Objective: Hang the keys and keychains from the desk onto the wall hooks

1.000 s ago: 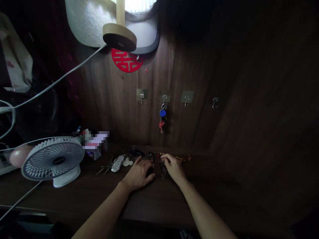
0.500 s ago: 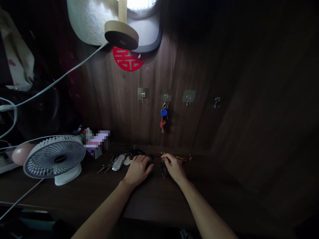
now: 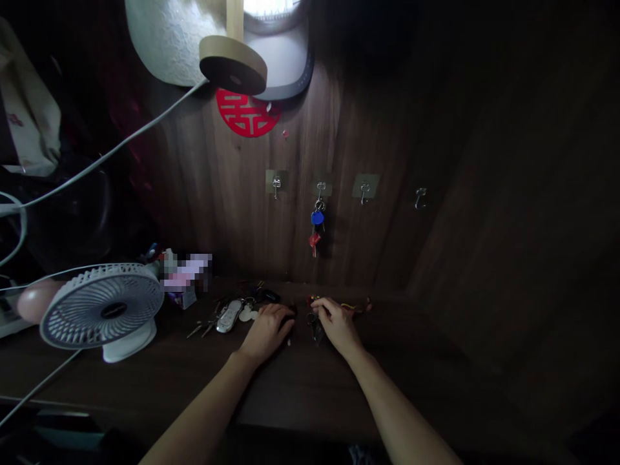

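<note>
My left hand [image 3: 268,329] rests low over the dark shelf, fingers curled round something dark that I cannot make out. A small pale piece [image 3: 289,342] shows just below its thumb. Beside it on the left lie a silver-white key fob [image 3: 228,316], loose-hanging keys [image 3: 201,329] and round pale tags [image 3: 247,313]. My right hand [image 3: 338,326] is closed in a pinch at a small bunch of keys [image 3: 314,328], whose ring shows under the fingertips. A red and yellow cord [image 3: 353,308] passes behind this hand; its middle is hidden.
Several metal hooks [image 3: 365,192] are fixed to the wood back panel. From one hangs a key set with a blue tag [image 3: 317,217]. A white fan [image 3: 109,310] stands at left, with a cable [image 3: 111,152] crossing above. A wooden-based lamp [image 3: 232,61] hangs overhead.
The small pale piece has come into sight below my left thumb. My left fingers have shifted slightly, my right hand hardly at all. The whole view has drifted a little.
</note>
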The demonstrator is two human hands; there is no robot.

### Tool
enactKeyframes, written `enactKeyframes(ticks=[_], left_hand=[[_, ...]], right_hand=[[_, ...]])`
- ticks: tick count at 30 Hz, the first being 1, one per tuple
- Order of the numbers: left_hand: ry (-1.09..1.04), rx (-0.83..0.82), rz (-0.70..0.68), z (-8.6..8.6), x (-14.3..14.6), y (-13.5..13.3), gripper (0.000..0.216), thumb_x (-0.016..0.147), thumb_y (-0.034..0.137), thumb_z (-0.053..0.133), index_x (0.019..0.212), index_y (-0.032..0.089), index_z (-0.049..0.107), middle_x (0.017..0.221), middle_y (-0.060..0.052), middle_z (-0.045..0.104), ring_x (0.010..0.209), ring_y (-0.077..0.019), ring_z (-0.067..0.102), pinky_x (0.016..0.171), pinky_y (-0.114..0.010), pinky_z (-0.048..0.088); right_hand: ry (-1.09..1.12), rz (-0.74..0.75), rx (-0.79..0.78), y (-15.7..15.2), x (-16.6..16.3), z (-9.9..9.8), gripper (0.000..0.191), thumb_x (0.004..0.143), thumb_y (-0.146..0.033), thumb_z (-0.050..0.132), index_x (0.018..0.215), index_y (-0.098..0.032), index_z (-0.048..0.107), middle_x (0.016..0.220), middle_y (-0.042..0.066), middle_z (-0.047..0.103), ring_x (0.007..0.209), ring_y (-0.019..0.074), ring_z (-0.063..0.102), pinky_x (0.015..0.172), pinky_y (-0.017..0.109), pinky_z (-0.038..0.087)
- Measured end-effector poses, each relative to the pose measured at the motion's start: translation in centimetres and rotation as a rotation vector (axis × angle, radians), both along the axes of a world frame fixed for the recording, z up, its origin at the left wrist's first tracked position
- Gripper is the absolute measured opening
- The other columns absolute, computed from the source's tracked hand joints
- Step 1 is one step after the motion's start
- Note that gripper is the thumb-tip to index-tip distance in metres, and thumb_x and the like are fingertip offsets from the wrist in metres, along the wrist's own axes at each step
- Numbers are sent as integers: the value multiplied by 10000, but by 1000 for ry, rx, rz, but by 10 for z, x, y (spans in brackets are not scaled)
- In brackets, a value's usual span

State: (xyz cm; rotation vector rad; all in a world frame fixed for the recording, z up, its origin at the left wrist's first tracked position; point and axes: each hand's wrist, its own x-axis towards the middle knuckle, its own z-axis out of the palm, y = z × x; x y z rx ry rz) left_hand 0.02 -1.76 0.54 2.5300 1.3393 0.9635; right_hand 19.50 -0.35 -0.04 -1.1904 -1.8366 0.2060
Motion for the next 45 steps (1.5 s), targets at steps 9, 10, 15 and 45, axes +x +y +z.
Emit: enactKeyframes(ticks=[9,10,15,45], left_hand=[[-380,-140,-68,2,1,4,162,833,196,474,910,198,617,916,-22,671,884,-168,615,812,-289,458],[-425,-162,-65,3,2,4,161,828,204,481,921,198,613,916,-17,670,876,-165,615,808,-288,460],[-643,-269,-87,3,4,8,177,804,270,533,944,174,584,911,-29,655,852,-159,615,796,-296,481],[-804,-496,-222,6,4,3,308,815,393,540,1038,181,561,981,-45,663,943,-185,598,854,-318,459]], right_hand=[[13,45,13,-2,-3,1,226,830,-162,394,809,-240,605,825,19,654,785,171,620,696,282,464],[14,53,14,-3,-3,1,228,830,-156,395,813,-239,606,824,19,653,782,170,620,697,283,464],[14,89,53,-7,-8,5,220,830,-135,406,843,-230,604,826,22,645,791,166,617,729,286,457],[360,177,-216,-18,-32,18,218,777,-384,519,658,-201,520,576,-40,489,547,116,461,517,222,364]])
